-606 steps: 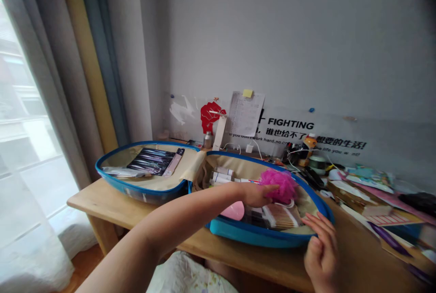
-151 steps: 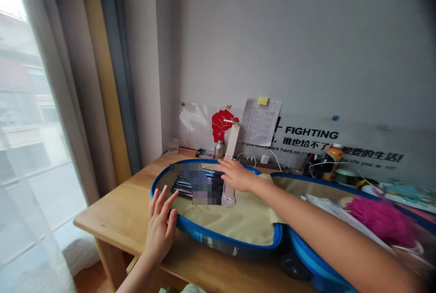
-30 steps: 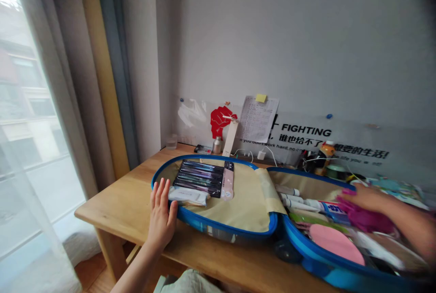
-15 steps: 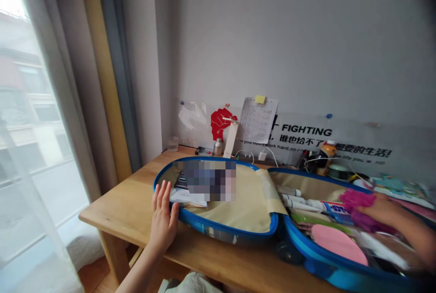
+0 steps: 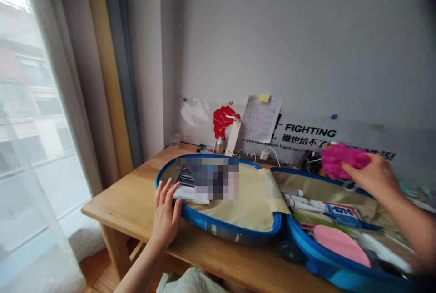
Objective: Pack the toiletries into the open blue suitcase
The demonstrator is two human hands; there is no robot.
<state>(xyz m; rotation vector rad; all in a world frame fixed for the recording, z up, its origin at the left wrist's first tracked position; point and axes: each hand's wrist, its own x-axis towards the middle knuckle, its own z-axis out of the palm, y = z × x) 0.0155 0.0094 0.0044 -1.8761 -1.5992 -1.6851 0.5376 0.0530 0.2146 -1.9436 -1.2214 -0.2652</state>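
The suitcase [image 5: 238, 230] lies unfolded on the table [image 5: 127, 197], its two halves side by side and joined by a beige fabric strip [image 5: 271, 188]. Wood shows between its left end and the table's rounded left corner, and a narrower band runs along the near edge. Behind the left half, a small metal bottle [image 5: 220, 144] and a slim white stand [image 5: 233, 137] are close to the wall [image 5: 289, 34], so there is little room on that side. The blue rim rings both halves; beige lining shows across much of the left one.

The left hand [image 5: 165, 215] is at the near left rim, fingers spread, its grip released. The right hand [image 5: 373, 172] grasps the puff [image 5: 344, 159] and holds it up over the far rim of the right half, apart from the contents below. The puff is bright magenta, a ruffled, airy bundle, loosely rounded. Beneath it, the right half carries white tubes [image 5: 303, 204], a blue, red and white toothpaste box [image 5: 344, 210] and a flat pink oval [image 5: 340, 245].
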